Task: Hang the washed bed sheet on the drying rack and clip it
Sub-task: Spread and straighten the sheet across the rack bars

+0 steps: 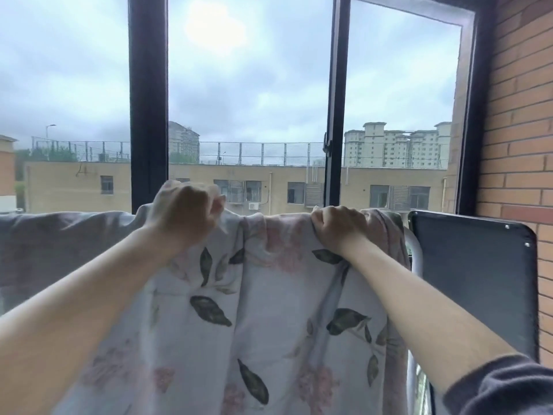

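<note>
Head view, looking out over both forearms toward a tall window with dark frames: the bed sheet, pale with dark leaves and faded pink flowers printed on it, hangs draped over the top of the drying rack, whose light metal tube shows only at the right edge of the cloth. Left hand is raised a little above the top line, fingers curled shut around a bunched fold of the sheet's upper edge. Right hand sits lower, fist closed over the sheet right where it bends over the top. Between the two hands the fabric sags in soft vertical folds. To the left a plain grey cloth lies over the same line (touching or overlapping the sheet, I cannot tell which). A dark flat panel stands just right of the rack, against a brick wall.
</note>
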The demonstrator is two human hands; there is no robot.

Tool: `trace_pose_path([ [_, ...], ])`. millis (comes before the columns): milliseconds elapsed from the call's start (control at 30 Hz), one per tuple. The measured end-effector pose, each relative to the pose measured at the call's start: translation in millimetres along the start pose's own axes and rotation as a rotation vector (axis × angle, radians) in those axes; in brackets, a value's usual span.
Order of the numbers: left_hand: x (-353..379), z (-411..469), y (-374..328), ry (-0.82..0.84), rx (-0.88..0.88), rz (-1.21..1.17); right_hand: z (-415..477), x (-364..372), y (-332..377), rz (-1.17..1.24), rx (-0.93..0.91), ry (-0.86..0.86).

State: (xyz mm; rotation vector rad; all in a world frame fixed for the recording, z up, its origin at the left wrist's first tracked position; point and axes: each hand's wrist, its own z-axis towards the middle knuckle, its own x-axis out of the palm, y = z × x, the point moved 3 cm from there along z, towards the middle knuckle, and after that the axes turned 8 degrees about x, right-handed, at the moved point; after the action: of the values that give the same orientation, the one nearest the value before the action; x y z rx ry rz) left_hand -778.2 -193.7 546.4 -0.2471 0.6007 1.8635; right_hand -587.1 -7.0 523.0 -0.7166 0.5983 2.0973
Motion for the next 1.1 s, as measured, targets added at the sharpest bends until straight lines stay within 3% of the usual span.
trace_pose_path([
  [133, -6, -44, 62, 0.162, -0.304, 0.078, 0, 3, 7, 0.03, 0.018, 0.027],
  [233, -4, -51, 70, 0.168, -0.352, 0.074, -10, 2, 41, 0.132, -0.117, 0.005],
  [367, 4, -45, 64, 0.17, -0.318, 0.064, -34, -6, 107, 0.244, -0.338, -0.022],
  [467, 6, -49, 71, 0.143, -0.269, 0.015, -39, -5, 160, 0.244, -0.396, -0.011],
  [633, -11, -68, 95, 0.092, -0.09, -0.147, -43, 3, 191, 0.108, -0.367, -0.134],
  [700, -22, -87, 118, 0.059, -0.036, -0.086, -42, 3, 189, 0.086, -0.316, -0.147],
  [800, -38, -119, 171, 0.033, -0.084, 0.091, -42, 3, 187, 0.058, -0.229, -0.128],
  [967, -46, -128, 204, 0.124, -0.126, 0.107, -46, -1, 199, 0.116, -0.158, -0.02],
  [1100, -47, -119, 206, 0.173, -0.071, -0.005, -66, -15, 244, 0.249, -0.334, 0.002],
])
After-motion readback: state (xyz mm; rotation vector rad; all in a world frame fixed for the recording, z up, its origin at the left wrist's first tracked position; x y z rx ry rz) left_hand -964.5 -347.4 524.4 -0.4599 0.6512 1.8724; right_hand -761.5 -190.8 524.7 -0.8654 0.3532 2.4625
